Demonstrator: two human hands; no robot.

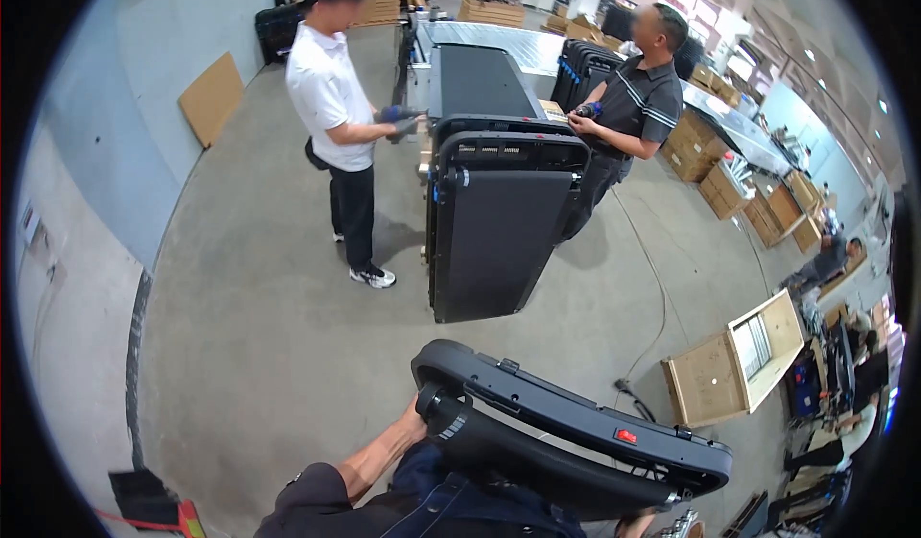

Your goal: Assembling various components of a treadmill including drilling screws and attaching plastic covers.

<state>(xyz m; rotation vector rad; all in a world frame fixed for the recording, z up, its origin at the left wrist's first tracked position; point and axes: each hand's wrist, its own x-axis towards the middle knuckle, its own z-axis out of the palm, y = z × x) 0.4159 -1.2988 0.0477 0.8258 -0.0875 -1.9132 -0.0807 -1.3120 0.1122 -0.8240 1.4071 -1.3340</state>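
Tilted up against my body is a black flat treadmill, its end frame with a red switch turned away from me. My left hand is closed on its left side, by the round end of the roller; the fingertips are hidden behind the frame. At the lower edge, my right hand holds the treadmill's right side, with most of its fingers out of sight. Ahead, several similar black treadmills stand upright, close together.
A person in a white shirt with a power tool stands left of the standing treadmills, another in a dark striped shirt to their right. An open cardboard box and a floor cable lie to my right. A wall runs along the left.
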